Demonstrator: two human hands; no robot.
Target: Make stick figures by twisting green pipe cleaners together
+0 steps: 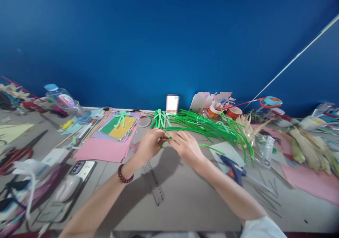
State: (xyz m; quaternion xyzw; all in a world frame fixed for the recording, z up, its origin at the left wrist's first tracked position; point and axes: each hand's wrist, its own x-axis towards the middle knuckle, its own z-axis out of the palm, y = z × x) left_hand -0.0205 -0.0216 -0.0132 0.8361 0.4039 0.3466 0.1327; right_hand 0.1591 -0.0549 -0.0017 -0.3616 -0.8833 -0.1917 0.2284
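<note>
My left hand [151, 142] and my right hand [187, 146] meet at the middle of the table, fingers closed on a green pipe cleaner [163, 145]. A short bent bit of it shows below the left fingertips; the rest is mostly covered by my fingers. A green strand [212, 147] runs out to the right from behind my right hand; whether it is the same piece I cannot tell. Just beyond the hands stand small green pipe-cleaner figures [159, 118]. A big bundle of green pipe cleaners [212, 123] lies to the right of them.
Below my hands lies a clear ruler [154, 185]. A blue glue gun [233, 167] rests by my right forearm. To the left are pink paper [102, 150], another green figure [122, 118], a phone [82, 170], scissors [19, 158] and a bottle [63, 98]. A lit screen [172, 104] stands against the blue wall.
</note>
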